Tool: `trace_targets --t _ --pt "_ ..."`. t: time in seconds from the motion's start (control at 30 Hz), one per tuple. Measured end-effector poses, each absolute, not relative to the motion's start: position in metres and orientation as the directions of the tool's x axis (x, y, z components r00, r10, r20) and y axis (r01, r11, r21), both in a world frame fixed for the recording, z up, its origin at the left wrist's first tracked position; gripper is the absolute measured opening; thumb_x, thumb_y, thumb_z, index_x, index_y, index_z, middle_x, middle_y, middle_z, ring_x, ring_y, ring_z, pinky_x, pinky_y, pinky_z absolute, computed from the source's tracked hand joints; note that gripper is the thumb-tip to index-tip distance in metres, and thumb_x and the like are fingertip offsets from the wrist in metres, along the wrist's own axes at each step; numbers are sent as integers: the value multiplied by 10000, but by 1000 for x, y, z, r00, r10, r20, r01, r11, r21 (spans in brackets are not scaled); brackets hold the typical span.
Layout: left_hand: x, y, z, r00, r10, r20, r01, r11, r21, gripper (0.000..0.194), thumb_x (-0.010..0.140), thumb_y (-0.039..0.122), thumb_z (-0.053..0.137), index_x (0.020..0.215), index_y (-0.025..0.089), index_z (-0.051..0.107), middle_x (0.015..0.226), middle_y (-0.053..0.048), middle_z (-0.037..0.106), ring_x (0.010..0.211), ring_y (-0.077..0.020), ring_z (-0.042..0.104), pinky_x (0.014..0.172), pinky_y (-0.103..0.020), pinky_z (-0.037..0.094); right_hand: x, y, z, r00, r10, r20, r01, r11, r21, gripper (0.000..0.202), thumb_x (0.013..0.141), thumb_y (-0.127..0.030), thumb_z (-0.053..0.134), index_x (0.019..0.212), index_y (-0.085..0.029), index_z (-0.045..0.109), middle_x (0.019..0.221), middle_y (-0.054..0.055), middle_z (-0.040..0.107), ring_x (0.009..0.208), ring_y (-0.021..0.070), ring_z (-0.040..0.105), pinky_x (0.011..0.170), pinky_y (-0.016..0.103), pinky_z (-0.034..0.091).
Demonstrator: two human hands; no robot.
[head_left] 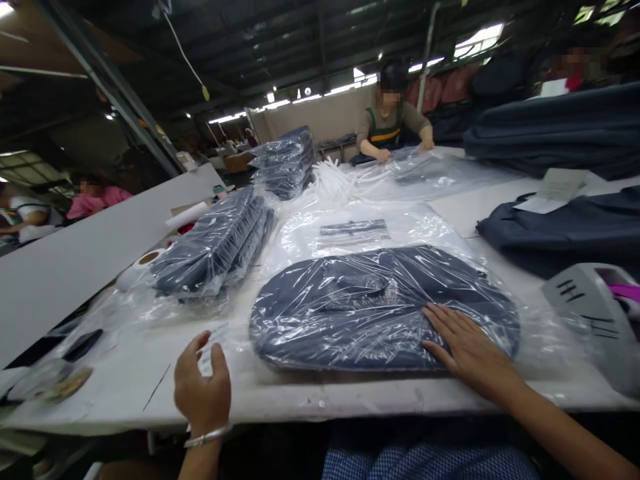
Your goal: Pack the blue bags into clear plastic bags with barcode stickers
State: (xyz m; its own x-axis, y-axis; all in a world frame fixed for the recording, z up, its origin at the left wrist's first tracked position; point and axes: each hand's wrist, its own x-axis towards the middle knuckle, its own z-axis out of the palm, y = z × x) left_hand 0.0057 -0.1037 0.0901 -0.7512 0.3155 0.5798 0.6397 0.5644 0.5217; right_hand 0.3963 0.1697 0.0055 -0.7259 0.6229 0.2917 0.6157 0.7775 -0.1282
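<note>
A dark blue fabric bag (350, 327) in clear plastic wrapping lies flat in front of me, its rounded ends to left and right. Palm down, my right hand (470, 350) rests on the right part of the wrapping with fingers stretched out. To the left of the bag, my left hand (203, 383) hovers over the table edge with fingers and thumb curled. A small pale packet (207, 361), seemingly printed, shows between them; its lower part is hidden by the hand. A bracelet (207, 436) circles the left wrist.
Wrapped dark bags (213, 243) lie at left, with another wrapped stack (287, 160) behind. White strips (333, 181) lie mid-table. Across from me a co-worker (393, 120) handles clear plastic. Unwrapped dark fabric (570, 227) and a grey marked container (590, 313) are at right.
</note>
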Motion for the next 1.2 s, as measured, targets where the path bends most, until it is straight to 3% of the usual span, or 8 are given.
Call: trace_targets --t 0.07,0.2,0.3,0.4,0.57,0.83,1.03,1.2 --pt "32 -91 93 -527 580 621 847 423 324 352 918 348 467 1218 230 606 1229 -72 652 1146 -244 593 1054 -400 412 394 168 10 -720 633 285 616 772 -159 717 918 -629 403 1494 -207 337 1522 92 384 1412 263 328 1167 485 257" --pt "42 -62 69 -101 935 339 993 73 95 415 935 344 433 1321 256 560 1359 -54 582 1296 -259 495 1156 -462 292 391 162 27 -726 645 237 617 764 -188 696 934 -628 368 1482 -198 368 1515 99 389 1412 268 328 1170 470 260" --pt "21 -54 42 -53 953 299 997 69 -44 489 943 374 334 1371 220 514 1493 -82 417 1409 -325 319 1162 -600 172 398 166 40 -760 619 200 595 786 -169 708 933 -645 348 1478 -193 378 1515 97 386 1411 273 330 1187 484 208" --pt "1 -56 22 5 973 232 993 24 -120 513 933 311 251 1344 236 548 1521 -51 370 1447 -302 234 1167 -602 125 418 180 45 -713 674 192 654 739 -163 709 936 -647 340 1479 -193 370 1511 103 390 1411 293 325 1192 546 114" --pt "-5 -63 11 -29 970 240 986 68 -155 552 899 292 252 1371 189 518 1524 -77 367 1455 -283 217 1174 -574 146 452 213 34 -631 766 122 715 635 -292 621 984 -567 279 1502 -226 316 1559 66 300 1449 261 237 1181 518 180" --pt "-12 -57 27 15 1000 27 934 -5 -358 617 794 87 409 1336 352 539 1528 -19 377 1447 -363 195 1107 -645 242 453 232 22 -598 788 145 727 610 -315 524 1006 -459 257 1463 -245 399 1544 47 343 1451 266 231 1165 536 188" --pt "11 -48 32 -98 990 101 957 122 -265 508 869 146 350 1283 297 602 1510 -73 401 1414 -365 290 1076 -636 287 444 214 42 -564 778 278 751 623 -219 515 990 -437 337 1411 -179 480 1507 104 402 1419 292 307 1164 539 193" --pt "24 -41 37 -227 957 180 961 251 -120 452 896 291 361 1272 255 608 1462 -115 467 1391 -325 351 1087 -621 278 442 197 47 -710 633 309 589 774 -232 494 994 -445 344 1426 -235 462 1473 57 461 1403 259 346 1181 512 190"
